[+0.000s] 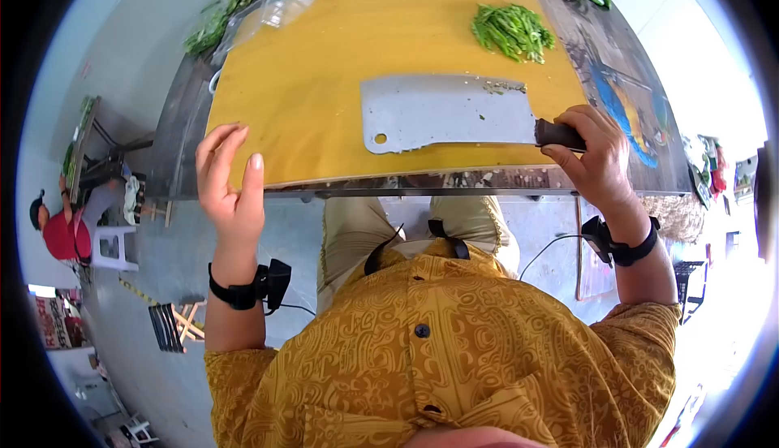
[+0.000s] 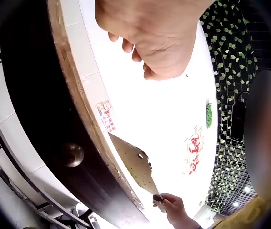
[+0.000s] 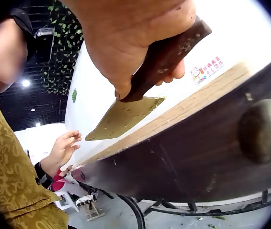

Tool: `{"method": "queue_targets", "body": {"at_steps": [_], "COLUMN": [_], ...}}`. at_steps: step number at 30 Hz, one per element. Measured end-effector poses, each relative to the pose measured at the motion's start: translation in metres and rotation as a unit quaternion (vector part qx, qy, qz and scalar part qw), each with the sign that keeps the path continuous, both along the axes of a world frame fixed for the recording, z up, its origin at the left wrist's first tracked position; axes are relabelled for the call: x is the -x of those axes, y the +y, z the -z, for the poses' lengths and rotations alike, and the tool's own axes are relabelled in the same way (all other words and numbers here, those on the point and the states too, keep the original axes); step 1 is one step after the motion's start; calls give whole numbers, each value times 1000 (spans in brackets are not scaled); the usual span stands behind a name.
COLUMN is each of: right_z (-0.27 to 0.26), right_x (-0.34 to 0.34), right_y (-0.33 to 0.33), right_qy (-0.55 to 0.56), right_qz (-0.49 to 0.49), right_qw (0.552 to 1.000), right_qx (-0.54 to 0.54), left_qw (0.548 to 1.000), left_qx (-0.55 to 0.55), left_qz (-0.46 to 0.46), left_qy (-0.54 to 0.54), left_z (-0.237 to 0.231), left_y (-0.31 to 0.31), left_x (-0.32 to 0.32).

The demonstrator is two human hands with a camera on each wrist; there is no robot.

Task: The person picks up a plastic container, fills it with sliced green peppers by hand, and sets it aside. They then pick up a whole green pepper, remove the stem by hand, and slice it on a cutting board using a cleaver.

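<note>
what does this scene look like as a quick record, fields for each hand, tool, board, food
right hand: grips the cleaver
left hand: holds nothing, by the board's near left corner
tool: cleaver, broad blade with green bits on it
board: yellow, on the table
food: cut greens on the board's far right

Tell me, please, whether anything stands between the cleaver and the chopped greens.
Nothing visible does: in the head view, only bare yellow board shows between the cleaver in the right hand and the chopped greens.
</note>
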State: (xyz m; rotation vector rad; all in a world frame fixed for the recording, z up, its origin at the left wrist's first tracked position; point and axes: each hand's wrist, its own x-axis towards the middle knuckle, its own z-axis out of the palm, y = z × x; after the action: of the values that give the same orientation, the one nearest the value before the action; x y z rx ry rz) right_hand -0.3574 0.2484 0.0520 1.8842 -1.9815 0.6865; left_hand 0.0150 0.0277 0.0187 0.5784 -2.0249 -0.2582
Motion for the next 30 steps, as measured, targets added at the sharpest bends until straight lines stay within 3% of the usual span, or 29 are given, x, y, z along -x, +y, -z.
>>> {"method": "queue_targets", "body": {"at_steps": [5,13,18,24,26,30], "right_z": [10,16,20,26,28,30], "right_x": [22,39,37,39,38,38], "right_y": [25,48,36,20,16,12], "right_qy": [7,-9,6,-7,-12,-6], "right_qz": [32,71,58,55,56,41], "right_qw": [999,997,997,998,998,998], "right_qx": [27,22,43,36,26,47], "left_qw": [999,994,985,975,962,963], "left_qx": [0,37,-31,-2,-4,-18], "left_qz": [33,2,-45,-84,-107,-124], "left_qy": [-32,-105,-162,-204,-251,-240], "left_z": [-19,-44,-47,-47,-56,-58], "left_y": [-7,-34,-83,-161,-165,-172], "left_x": [6,19,17,20,37,83]}}
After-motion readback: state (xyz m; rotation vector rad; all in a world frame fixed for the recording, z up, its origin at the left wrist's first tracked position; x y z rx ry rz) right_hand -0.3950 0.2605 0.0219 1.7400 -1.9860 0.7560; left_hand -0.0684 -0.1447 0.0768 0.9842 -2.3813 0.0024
